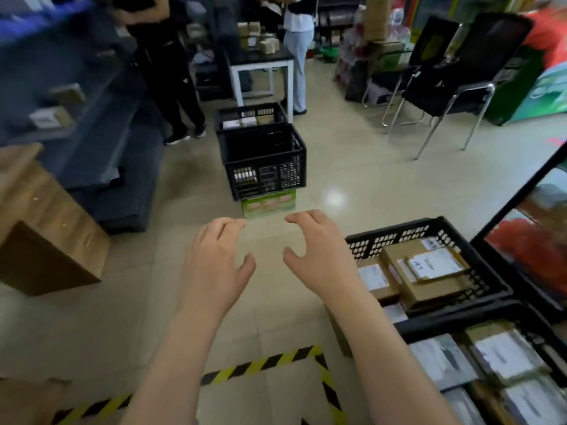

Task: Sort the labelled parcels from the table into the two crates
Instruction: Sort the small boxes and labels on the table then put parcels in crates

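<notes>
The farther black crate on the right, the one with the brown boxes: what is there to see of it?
The farther black crate looks like plastic. It is open-topped, and its lattice walls are full of small slots. It stands level at the right, its near side against a second black crate. Inside lie brown cardboard parcels with white labels, stacked flat one on another. The right hand hovers to its left, fingers loosely curled, not touching it.

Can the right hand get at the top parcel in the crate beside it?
Probably yes: the right hand is empty, just left of the crate, and the top parcel lies uncovered on the others, nothing between them.
</notes>
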A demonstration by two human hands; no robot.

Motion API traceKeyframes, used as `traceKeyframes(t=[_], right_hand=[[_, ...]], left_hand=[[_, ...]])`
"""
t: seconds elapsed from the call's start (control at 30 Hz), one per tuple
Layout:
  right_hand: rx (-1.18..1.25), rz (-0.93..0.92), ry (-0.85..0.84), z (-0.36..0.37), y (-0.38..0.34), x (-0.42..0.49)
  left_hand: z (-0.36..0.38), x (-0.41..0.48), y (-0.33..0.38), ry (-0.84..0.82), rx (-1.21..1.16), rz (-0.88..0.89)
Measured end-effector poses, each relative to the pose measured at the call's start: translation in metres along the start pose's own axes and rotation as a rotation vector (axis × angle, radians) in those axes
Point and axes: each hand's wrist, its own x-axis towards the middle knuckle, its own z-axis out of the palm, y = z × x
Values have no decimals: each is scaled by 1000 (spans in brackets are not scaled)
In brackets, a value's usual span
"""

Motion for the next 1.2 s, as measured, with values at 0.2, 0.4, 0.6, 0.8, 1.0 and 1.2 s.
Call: traceKeyframes(t=[0.2,0.4,0.6,0.8,1.0,1.2], right_hand=[[54,-104,-98,101,-116,35],[78,-218,-205,189,-220,68],[84,-412,-318,250,-313,99],[146,-551,-392,304,-377,140],[241,-638,-407,361,-428,218],[277,-712,-478,410,-476,321]], left_hand=[[-56,-16,-138,-1,70,-156],[-110,-27,-258,71,114,-261],[-159,-49,-338,182,112,-466],[-188,-54,-401,266,162,-643],[-196,-15,-466,335,202,-777],[-202,61,-532,347,264,-901]])
